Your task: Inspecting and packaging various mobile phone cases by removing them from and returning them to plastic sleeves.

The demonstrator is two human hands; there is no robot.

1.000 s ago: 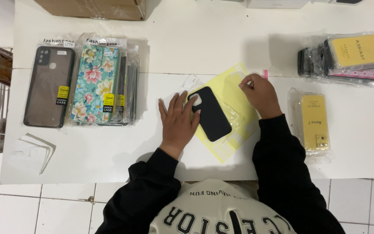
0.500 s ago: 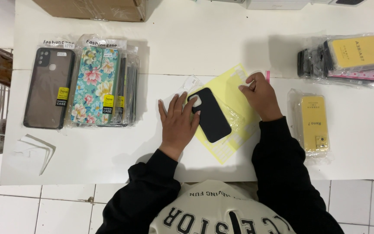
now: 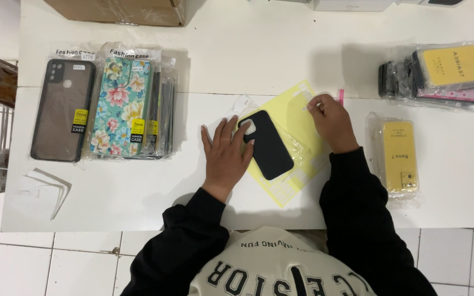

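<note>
Here the person's left hand [image 3: 227, 156] lies flat and open on the white table [image 3: 281, 49], fingers spread, with the fingertips [image 3: 246, 131] pressing the near upper corner of a black, rounded-rectangle phone case [image 3: 267, 145] that rests tilted on a pale yellow sheet of sticker paper [image 3: 294, 107]; a clear plastic sleeve [image 3: 302, 147] lies under and beside the case. The right hand [image 3: 330, 123] is curled closed above the sheet's far edge, its thumb and forefinger pinched on something thin and pale, perhaps a small label or the sleeve's flap, though it is too small to tell. The likeliest slip, as I judge it, is the black case sliding: it is only pinned at one corner by flat fingers, not grasped, and the slick sleeve and paper beneath give little hold, so any tug from the right hand could drag the sheet and swing the case askew. The thin piece in the pinch could also fold, tear or stick to the fingers if pulled at an angle. The case sits between the two hands, touching the left fingertips and just apart from the right hand. A packaged yellow case [image 3: 399, 156] lies near the right forearm, and packets with a dark grey case [image 3: 62, 118] and a floral teal case [image 3: 120, 107] lie well apart to the left.
</note>
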